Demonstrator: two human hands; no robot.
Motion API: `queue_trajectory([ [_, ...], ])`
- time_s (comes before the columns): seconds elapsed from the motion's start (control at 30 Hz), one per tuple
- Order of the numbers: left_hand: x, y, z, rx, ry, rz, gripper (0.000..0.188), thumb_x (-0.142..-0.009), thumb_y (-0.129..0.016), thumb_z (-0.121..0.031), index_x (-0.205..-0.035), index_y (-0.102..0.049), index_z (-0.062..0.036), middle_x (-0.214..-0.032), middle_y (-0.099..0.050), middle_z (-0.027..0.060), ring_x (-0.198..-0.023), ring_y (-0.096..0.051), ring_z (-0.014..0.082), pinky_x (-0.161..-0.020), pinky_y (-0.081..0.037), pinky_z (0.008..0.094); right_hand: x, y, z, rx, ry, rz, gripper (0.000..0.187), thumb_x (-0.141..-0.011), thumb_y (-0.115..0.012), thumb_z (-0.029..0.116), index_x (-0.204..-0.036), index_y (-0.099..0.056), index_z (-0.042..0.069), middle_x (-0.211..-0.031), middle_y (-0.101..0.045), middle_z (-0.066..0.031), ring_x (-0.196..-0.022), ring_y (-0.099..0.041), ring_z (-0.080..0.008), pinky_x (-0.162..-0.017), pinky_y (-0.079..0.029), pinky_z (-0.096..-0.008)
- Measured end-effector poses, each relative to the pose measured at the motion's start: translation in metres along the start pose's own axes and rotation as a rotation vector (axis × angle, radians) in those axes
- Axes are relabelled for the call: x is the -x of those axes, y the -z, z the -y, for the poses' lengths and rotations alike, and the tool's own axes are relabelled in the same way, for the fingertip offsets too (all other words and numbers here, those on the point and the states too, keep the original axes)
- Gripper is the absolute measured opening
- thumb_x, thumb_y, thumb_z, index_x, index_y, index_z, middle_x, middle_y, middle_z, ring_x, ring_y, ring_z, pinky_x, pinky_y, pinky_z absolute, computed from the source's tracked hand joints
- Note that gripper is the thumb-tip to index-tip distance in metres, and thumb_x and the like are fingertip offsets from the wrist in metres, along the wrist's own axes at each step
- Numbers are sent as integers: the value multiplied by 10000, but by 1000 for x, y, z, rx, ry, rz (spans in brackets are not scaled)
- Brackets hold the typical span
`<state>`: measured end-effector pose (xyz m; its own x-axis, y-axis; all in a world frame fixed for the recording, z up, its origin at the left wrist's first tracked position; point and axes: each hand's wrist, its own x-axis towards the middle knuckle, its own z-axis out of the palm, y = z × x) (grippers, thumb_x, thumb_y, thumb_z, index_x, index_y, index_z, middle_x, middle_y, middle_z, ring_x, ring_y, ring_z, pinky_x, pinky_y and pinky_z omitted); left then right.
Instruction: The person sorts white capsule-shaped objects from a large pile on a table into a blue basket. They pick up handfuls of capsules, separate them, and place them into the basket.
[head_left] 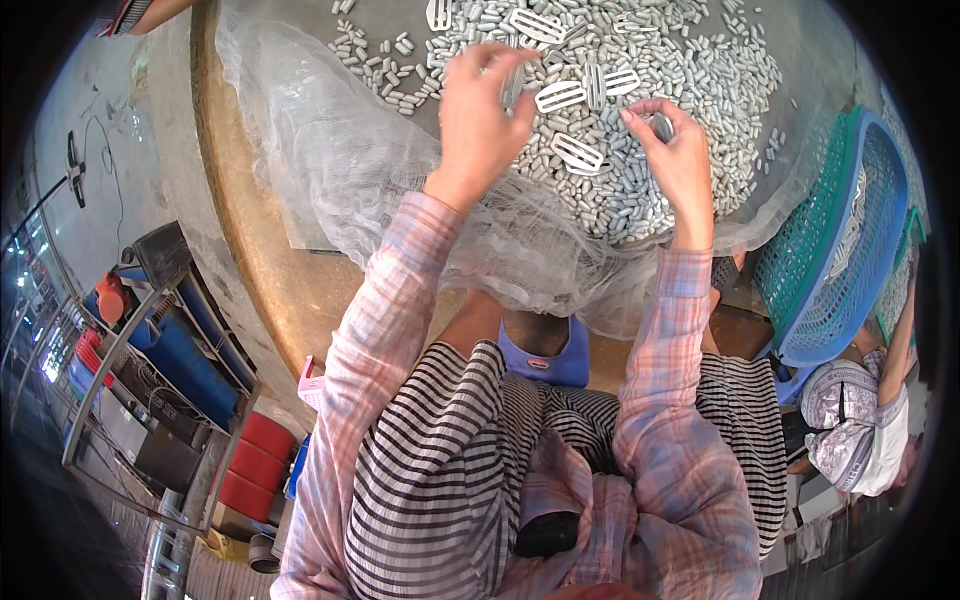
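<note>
Right grip between buckles and basket

Left hand, right hand, grey pellets (slotted pieces on top)

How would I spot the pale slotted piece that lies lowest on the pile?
Start with the wide spread of small grey capsule-shaped pieces at the top of the picture. Between the left hand and the right hand, find a flat, pale slotted piece slanting down to the right. It lies lower in the picture than every other slotted piece on that spread.
</note>
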<state>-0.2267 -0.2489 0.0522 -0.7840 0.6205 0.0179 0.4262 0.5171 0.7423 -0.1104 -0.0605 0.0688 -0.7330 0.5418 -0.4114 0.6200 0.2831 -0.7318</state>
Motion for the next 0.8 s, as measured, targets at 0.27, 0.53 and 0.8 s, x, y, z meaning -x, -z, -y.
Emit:
queue_trajectory([
  [0.27,25,-35,-7,9,-204,226,320,-713,-727,-128,-1025,-667,-97,-904,-643,62,-863,-595,283,-776,-505,369,-22,12,-27,128,77,-172,182,-803,-675,260,-925,-711,129,-687,-647,-83,-659,-604,-197,-623,-454,-301],
  [0.53,8,12,3,971,718,242,283,-861,-641,-100,-1112,-595,23,-1080,-574,86,-857,-609,129,-723,-582,286,-64,5,-12,649,261,71,218,-778,-670,266,-985,-706,207,-852,-680,-126,-830,-640,-314,-718,-496,-394],
  [0.8,10,8,5,1081,772,270,242,-859,-587,-27,-1093,-566,33,-1035,-596,95,-915,-616,162,-746,-600,330,-22,12,-24,-276,114,100,225,-845,-664,204,-987,-660,30,-849,-691,-127,-739,-677,-207,-573,-490,-281],
])
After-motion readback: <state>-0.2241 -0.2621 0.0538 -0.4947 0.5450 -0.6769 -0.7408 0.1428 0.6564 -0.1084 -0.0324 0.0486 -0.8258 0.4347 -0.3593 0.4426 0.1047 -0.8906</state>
